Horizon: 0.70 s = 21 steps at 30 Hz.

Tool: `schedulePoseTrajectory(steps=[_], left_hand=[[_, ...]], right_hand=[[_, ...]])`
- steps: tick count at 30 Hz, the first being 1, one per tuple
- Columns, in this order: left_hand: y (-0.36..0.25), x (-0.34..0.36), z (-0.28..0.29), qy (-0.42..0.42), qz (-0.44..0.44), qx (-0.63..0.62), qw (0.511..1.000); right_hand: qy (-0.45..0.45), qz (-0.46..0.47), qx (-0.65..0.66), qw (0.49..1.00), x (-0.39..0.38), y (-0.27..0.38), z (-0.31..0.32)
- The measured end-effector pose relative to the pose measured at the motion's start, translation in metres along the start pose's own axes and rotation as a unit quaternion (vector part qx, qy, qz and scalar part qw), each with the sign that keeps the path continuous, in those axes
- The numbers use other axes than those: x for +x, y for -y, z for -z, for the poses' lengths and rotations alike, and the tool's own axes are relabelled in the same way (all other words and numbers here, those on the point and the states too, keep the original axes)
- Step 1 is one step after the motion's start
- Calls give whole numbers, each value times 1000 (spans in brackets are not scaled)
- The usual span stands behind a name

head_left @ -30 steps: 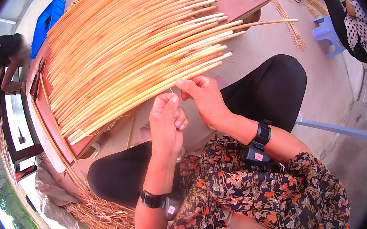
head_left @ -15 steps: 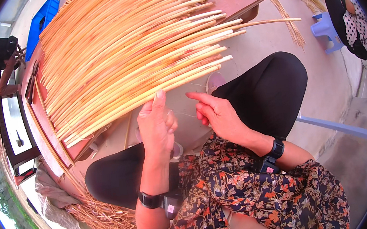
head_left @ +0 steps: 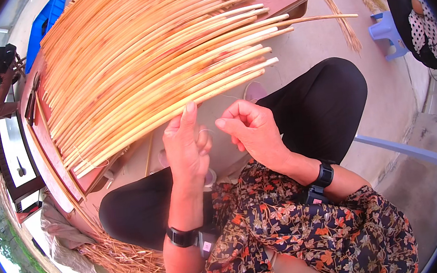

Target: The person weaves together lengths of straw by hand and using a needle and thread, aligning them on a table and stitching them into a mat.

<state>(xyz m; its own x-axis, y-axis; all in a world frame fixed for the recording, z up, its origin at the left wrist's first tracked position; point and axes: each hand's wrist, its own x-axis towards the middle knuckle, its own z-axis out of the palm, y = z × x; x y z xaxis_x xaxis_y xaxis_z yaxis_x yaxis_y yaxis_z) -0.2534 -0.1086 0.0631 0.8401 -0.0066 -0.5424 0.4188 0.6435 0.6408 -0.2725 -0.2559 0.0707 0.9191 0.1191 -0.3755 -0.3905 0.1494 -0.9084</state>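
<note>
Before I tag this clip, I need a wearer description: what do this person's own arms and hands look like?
The left hand and right hand wear no gloves, and the forearms are bare. Each has a black strap with a dark boxy device bearing a small pink label. Near the right elbow is a dark sleeve with orange and tan leaf print.

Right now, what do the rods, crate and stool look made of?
Rods: perhaps peeled reed or wood, fairly smooth; tan with uneven brown streaks.
Crate: probably plastic, uniformly bright blue.
Stool: likely moulded plastic, an even pale blue-violet with rounded edges.
</note>
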Motion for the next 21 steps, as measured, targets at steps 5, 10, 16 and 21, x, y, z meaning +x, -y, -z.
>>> schedulePoseTrajectory(steps=[5, 10, 16, 21], left_hand=[[-1, -1, -5, 5, 2, -5, 1000], [0, 0, 3, 24, 10, -60, 998], [1, -2, 5, 10, -21, -95, 995], [2, -3, 3, -19, -62, -24, 998]], right_hand=[[-20, -6, 43, 999, 3, -2, -5], [3, 25, 14, 1000, 1, 0, -8], [22, 17, 0, 1000, -1, 2, -11], [36, 8, -18, 999, 1, 6, -17]])
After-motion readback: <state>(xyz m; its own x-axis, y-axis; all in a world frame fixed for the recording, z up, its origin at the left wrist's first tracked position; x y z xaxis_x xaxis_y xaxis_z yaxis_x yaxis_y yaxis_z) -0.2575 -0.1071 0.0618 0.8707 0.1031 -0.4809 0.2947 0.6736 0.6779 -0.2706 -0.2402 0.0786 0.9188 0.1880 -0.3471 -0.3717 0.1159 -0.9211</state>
